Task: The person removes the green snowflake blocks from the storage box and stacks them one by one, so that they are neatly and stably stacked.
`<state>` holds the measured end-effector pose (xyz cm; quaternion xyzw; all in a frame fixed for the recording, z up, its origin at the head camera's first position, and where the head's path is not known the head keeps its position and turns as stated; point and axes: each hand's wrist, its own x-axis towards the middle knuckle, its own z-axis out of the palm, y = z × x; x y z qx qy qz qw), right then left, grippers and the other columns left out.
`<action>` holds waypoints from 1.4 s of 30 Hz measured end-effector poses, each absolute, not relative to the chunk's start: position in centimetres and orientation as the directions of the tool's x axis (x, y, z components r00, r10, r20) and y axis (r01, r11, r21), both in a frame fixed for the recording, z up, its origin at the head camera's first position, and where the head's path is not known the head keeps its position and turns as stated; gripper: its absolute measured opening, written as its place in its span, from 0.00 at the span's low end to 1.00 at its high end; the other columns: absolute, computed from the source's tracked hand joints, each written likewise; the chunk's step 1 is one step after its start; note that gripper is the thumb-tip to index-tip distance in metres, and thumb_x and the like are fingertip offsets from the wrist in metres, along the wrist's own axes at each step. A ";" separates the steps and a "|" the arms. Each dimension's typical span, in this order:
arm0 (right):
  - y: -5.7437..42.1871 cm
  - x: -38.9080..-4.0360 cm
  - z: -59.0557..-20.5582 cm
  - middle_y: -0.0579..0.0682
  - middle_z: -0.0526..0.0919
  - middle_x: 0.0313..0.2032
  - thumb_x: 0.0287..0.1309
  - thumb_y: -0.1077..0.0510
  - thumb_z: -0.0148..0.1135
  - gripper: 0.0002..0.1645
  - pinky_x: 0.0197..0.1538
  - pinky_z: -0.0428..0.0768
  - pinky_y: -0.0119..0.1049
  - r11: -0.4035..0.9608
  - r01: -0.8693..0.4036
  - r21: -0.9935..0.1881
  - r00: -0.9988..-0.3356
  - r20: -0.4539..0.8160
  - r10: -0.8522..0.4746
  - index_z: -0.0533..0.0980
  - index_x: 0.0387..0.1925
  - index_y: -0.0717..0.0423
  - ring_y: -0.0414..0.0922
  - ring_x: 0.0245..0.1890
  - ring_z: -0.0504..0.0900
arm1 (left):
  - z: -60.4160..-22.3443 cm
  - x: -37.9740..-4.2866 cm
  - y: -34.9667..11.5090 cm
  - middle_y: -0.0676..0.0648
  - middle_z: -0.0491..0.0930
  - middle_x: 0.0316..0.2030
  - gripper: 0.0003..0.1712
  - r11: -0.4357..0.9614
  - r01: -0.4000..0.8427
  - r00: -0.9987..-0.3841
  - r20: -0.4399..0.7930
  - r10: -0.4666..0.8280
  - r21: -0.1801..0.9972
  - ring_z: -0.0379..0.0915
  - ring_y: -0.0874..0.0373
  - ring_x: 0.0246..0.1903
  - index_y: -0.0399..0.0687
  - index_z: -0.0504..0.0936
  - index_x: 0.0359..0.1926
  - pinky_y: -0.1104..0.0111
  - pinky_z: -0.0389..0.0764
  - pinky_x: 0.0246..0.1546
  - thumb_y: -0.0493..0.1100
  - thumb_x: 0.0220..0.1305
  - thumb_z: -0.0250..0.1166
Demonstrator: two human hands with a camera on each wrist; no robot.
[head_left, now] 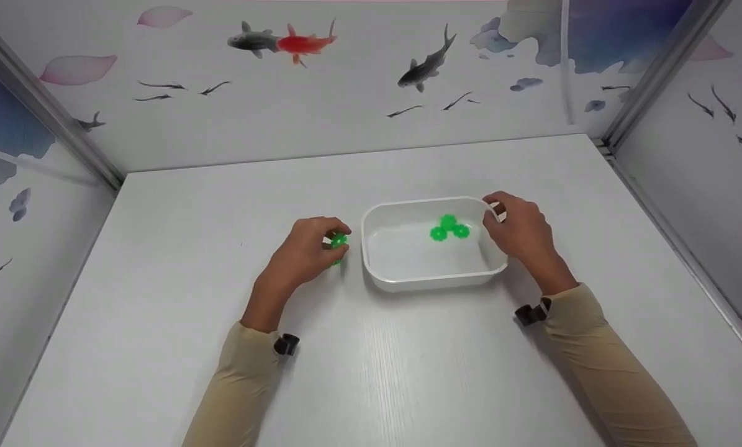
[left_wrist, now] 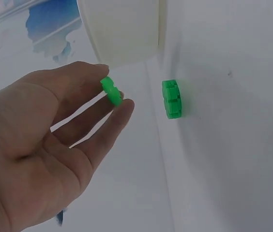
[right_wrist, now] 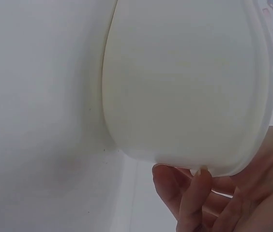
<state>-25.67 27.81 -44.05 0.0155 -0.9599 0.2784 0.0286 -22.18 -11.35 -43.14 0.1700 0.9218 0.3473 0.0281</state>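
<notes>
A small green notched disc (head_left: 338,239) is pinched between the thumb and fingertips of my left hand (head_left: 305,251), just left of the white basin. In the left wrist view the disc (left_wrist: 111,91) is held above the table. Below it, another green notched piece (left_wrist: 172,99) sits on the tabletop, mostly covered by the hand in the head view. My right hand (head_left: 523,230) grips the right end of the white basin (head_left: 433,279), thumb and fingers at the rim. Inside the basin lie three green notched discs (head_left: 448,222), close together.
The white table (head_left: 408,360) carries the basin near its middle. Upright panels with painted fish (head_left: 429,65) stand behind and at both sides. Metal posts (head_left: 662,74) mark the corners. A dark wrist-worn device (head_left: 287,344) sits at each cuff.
</notes>
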 end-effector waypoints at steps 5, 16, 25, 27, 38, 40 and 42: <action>28.0 -25.7 -44.2 0.64 0.86 0.59 0.79 0.50 0.54 0.25 0.50 0.85 0.59 0.842 -0.029 -0.538 -0.999 0.036 -0.012 0.77 0.70 0.54 0.60 0.52 0.86 | -43.7 -22.3 -11.3 0.43 0.89 0.56 0.17 0.776 0.267 -0.950 0.020 0.312 0.571 0.85 0.49 0.56 0.41 0.88 0.60 0.56 0.87 0.60 0.38 0.72 0.71; 28.5 -25.9 -44.3 0.65 0.83 0.61 0.79 0.46 0.51 0.28 0.51 0.82 0.58 0.845 -0.005 -0.535 -0.999 -0.033 -0.027 0.77 0.71 0.53 0.61 0.53 0.82 | -44.6 -22.4 -11.4 0.42 0.88 0.58 0.15 0.806 0.240 -0.952 -0.030 0.304 0.541 0.82 0.48 0.60 0.42 0.89 0.58 0.54 0.83 0.66 0.36 0.72 0.70; 28.5 -25.9 -44.2 0.65 0.83 0.61 0.80 0.46 0.51 0.28 0.52 0.82 0.59 0.845 -0.006 -0.535 -0.999 -0.038 -0.032 0.76 0.71 0.53 0.60 0.52 0.82 | -44.5 -22.3 -11.2 0.41 0.88 0.59 0.16 0.807 0.231 -0.952 -0.045 0.302 0.543 0.81 0.47 0.64 0.42 0.89 0.58 0.52 0.81 0.70 0.38 0.72 0.70; 28.4 -26.0 -44.2 0.65 0.83 0.61 0.79 0.46 0.50 0.28 0.52 0.82 0.59 0.846 -0.003 -0.533 -0.999 -0.042 -0.030 0.76 0.71 0.53 0.60 0.52 0.82 | -44.5 -22.3 -11.2 0.41 0.88 0.59 0.16 0.807 0.225 -0.952 -0.052 0.301 0.546 0.81 0.46 0.64 0.42 0.90 0.58 0.52 0.81 0.70 0.38 0.72 0.70; 28.2 -26.0 -44.1 0.65 0.83 0.62 0.79 0.46 0.50 0.29 0.53 0.81 0.61 0.849 0.012 -0.529 -0.998 -0.062 -0.024 0.75 0.72 0.54 0.61 0.53 0.82 | -44.7 -22.2 -11.3 0.41 0.87 0.60 0.18 0.814 0.197 -0.953 -0.087 0.289 0.546 0.80 0.45 0.64 0.42 0.89 0.58 0.50 0.80 0.70 0.39 0.69 0.73; 28.1 -26.0 -44.2 0.65 0.83 0.61 0.79 0.46 0.50 0.29 0.53 0.82 0.60 0.849 0.009 -0.528 -0.998 -0.058 -0.025 0.75 0.72 0.54 0.60 0.52 0.82 | -44.8 -22.2 -11.2 0.41 0.87 0.60 0.18 0.818 0.195 -0.954 -0.089 0.286 0.541 0.80 0.45 0.64 0.42 0.89 0.59 0.50 0.80 0.71 0.39 0.69 0.74; 28.2 -26.0 -44.3 0.65 0.83 0.61 0.79 0.46 0.50 0.29 0.52 0.82 0.59 0.850 0.004 -0.527 -0.998 -0.053 -0.028 0.75 0.71 0.55 0.60 0.51 0.82 | -44.9 -22.2 -11.2 0.41 0.87 0.60 0.17 0.820 0.196 -0.956 -0.082 0.283 0.538 0.80 0.46 0.63 0.43 0.90 0.58 0.50 0.80 0.71 0.38 0.69 0.74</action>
